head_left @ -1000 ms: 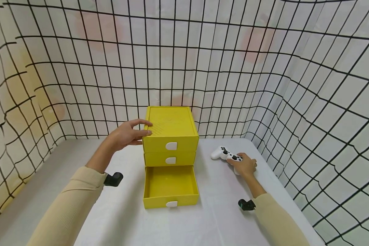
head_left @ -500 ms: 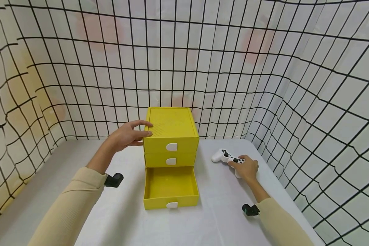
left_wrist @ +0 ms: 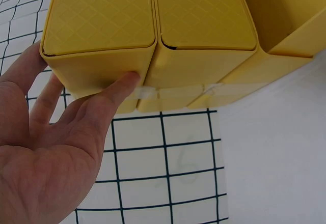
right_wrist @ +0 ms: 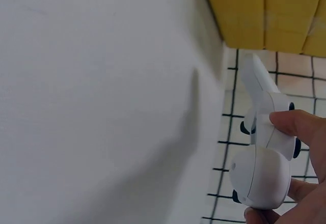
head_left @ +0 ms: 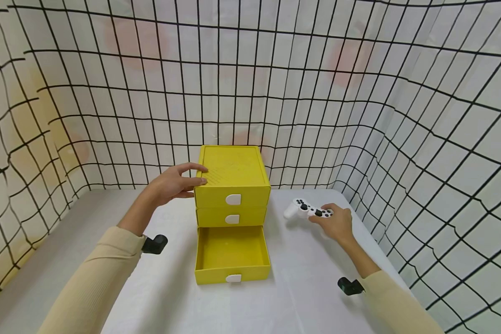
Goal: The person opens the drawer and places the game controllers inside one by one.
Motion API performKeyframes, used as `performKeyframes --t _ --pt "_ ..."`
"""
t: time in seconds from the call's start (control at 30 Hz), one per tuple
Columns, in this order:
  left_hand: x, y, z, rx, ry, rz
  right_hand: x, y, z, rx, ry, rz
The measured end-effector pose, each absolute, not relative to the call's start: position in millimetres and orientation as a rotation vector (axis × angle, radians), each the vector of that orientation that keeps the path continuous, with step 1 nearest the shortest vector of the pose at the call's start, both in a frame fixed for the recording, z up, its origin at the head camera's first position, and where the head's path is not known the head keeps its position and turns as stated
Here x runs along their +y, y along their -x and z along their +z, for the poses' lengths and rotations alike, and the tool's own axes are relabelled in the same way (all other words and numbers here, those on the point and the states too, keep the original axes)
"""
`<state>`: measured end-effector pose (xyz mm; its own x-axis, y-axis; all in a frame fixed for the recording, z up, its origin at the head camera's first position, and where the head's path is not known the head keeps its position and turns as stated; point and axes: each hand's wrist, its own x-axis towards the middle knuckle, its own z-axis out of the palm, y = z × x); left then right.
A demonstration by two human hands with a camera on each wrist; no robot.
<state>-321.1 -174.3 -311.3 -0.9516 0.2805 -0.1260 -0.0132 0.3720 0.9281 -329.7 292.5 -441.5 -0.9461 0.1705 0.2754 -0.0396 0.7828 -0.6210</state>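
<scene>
A yellow three-drawer desk organizer (head_left: 232, 166) with white pull tabs stands mid-table, its bottom drawer (head_left: 233, 253) pulled out and bare inside. My left hand (head_left: 169, 184) rests at its top left corner. Two fingertips lie on the top, and another finger presses the side wall (left_wrist: 97, 71) in the left wrist view. To the organizer's right, my right hand (head_left: 336, 222) grips one end of a white game controller (head_left: 305, 207) with black sticks and buttons. Its thumb and fingers pinch the controller (right_wrist: 265, 178) in the right wrist view, which shows it raised off the table.
A white cloth covers the table (head_left: 275, 301). Black wire grid panels (head_left: 242, 83) enclose the back and both sides, with pale sheeting behind. A small black camera sits at each sleeve cuff.
My right hand has tightened on the controller and lifted it from the table, the forearm shifting right. My left hand and the organizer stay put.
</scene>
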Motion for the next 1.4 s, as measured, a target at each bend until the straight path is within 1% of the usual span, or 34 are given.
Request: performKeyframes --t 0.33,0.63,1.03,1.4 --pt "-175.8 319.7 -310.9 2.364 -0.25 1.611 275.4 304.5 -397.6 -2.74 -0.148 0.842" --pt "-176.0 318.9 -310.7 2.372 -0.253 1.607 248.7 281.3 -373.7 -2.837 -0.229 0.79" --pt "-176.2 320.4 -311.6 2.371 -0.244 1.605 207.0 255.0 -366.4 -2.963 -0.373 0.834" --pt "-174.2 321.0 -311.4 2.37 -0.236 1.606 162.1 253.7 -378.5 -2.967 -0.42 0.907"
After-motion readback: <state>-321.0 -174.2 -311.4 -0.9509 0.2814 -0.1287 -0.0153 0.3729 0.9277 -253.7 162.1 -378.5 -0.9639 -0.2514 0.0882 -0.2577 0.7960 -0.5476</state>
